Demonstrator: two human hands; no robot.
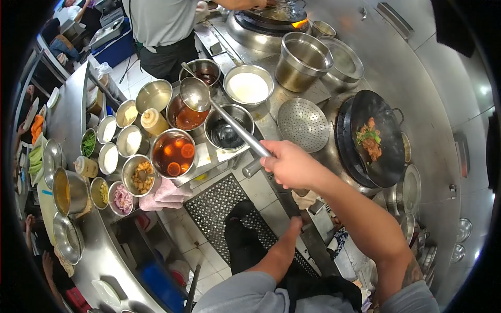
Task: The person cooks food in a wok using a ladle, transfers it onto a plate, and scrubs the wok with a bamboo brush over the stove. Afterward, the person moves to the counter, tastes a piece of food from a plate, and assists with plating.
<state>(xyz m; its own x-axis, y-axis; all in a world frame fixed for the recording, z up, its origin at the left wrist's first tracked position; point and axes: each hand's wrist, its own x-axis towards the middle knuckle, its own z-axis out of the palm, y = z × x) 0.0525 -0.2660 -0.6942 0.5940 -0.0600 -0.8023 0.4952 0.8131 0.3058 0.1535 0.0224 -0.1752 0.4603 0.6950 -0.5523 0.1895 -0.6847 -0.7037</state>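
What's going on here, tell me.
The person's right hand grips a long-handled steel ladle, its bowl above a round steel pot of reddish sauce. The left hand is low, near the silver steel cooking counter; whether it holds anything is unclear. Browned food with green pieces sits in a round black wok. A grey-shirted co-worker stands near another wok with an orange flame beside it.

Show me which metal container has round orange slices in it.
The pot just above the pink towel in the picture: round orange slices sit in its dark red liquid; no other container shows any.
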